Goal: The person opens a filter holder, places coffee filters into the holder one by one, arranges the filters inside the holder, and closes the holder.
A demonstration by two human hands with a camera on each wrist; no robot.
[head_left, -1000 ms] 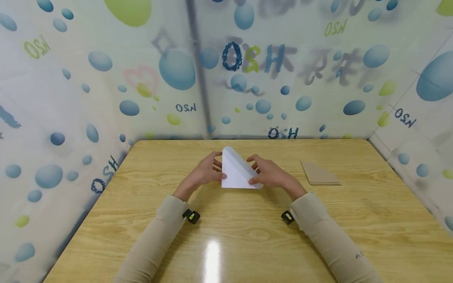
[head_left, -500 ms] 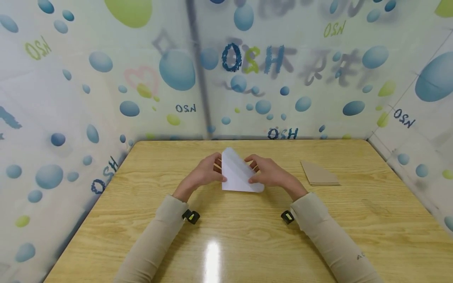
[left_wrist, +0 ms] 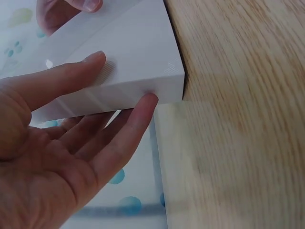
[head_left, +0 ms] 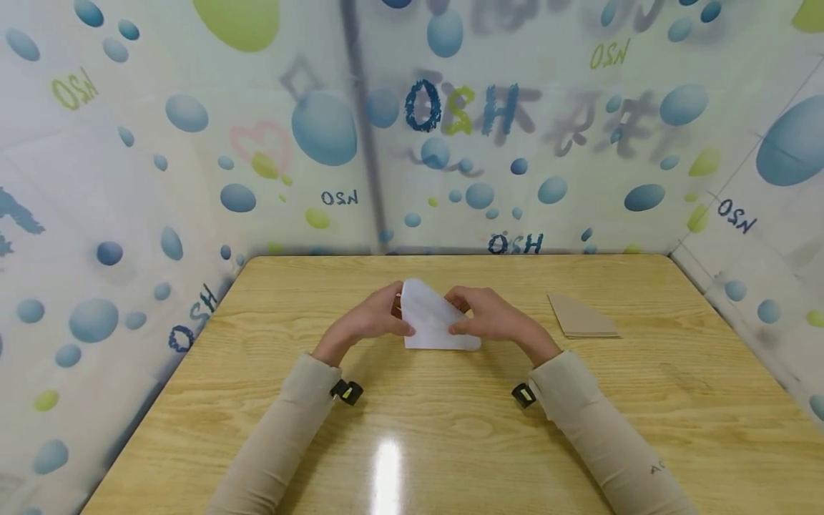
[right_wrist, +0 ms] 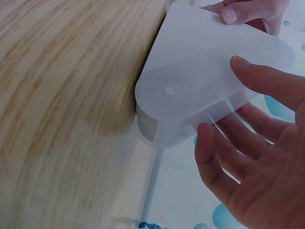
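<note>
A white, roughly triangular box (head_left: 430,320) with rounded corners stands at the middle of the table, square corner at lower left. My left hand (head_left: 372,315) holds its left side, thumb on the near face and fingers behind. On the sloping side my right hand (head_left: 491,316) grips it the same way. In the left wrist view, the box (left_wrist: 143,43) has a thick side wall, with a fingertip against it near the corner. A translucent rounded end of the box (right_wrist: 167,105) shows in the right wrist view, its lower edge right at the table.
Flat brown cardboard pieces (head_left: 582,317), stacked, lie on the wooden table (head_left: 450,429) to the right. A patterned curtain (head_left: 515,143) hangs behind the far table edge, with more of it at both sides. Each sleeve cuff carries a small black wrist camera (head_left: 347,392).
The box has tipped in my hands: its top corner sits lower and nearer, and the band along its sloping side no longer shows clearly. Both hands keep their grip nearly in place.
</note>
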